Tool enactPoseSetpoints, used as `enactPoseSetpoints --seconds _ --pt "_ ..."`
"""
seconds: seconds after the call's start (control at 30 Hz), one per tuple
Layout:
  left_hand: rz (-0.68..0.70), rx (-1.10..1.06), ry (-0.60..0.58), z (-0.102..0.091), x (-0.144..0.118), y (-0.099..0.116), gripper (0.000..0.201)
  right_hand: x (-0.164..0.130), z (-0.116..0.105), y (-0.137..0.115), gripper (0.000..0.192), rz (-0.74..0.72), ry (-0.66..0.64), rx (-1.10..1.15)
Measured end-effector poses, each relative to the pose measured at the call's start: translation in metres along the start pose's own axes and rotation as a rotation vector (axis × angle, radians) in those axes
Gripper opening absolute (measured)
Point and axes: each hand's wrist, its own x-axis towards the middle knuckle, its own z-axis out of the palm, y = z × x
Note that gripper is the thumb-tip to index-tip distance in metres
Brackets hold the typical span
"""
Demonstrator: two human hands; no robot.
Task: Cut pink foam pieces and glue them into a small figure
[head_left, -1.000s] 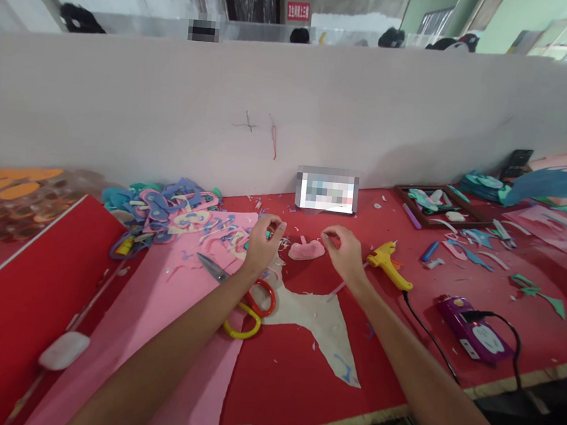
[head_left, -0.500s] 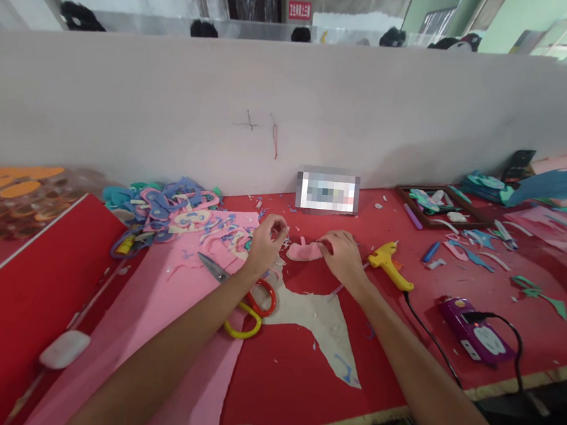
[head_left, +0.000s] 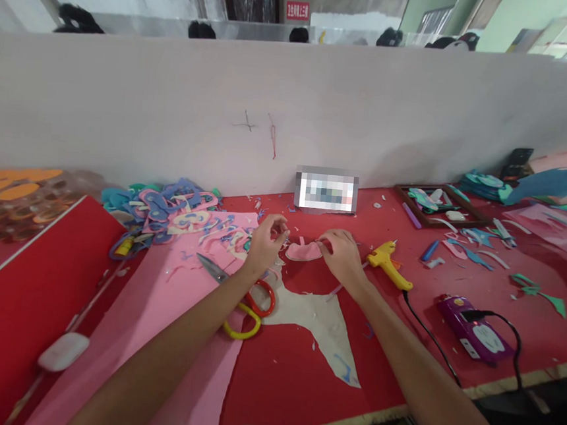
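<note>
Pink piece (head_left: 304,251) is now touched by the right hand (head_left: 340,255), fingers pinching its edge; a second ago apart. Left hand (head_left: 264,242) pinches a small scrap.

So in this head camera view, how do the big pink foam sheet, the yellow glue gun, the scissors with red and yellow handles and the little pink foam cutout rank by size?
1. Big pink foam sheet, nearest the camera.
2. Scissors with red and yellow handles.
3. Yellow glue gun and little pink foam cutout: too alike to rank; the right hand touches the cutout.
</note>
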Motion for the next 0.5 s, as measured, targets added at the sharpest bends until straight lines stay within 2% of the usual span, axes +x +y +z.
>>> enactPoseSetpoints --seconds 0.5 --pt "-0.013 0.024 0.010 -0.0001 -0.0013 0.0000 0.019 -0.0003 -0.0017 -0.0026 0.013 0.016 -0.025 -0.012"
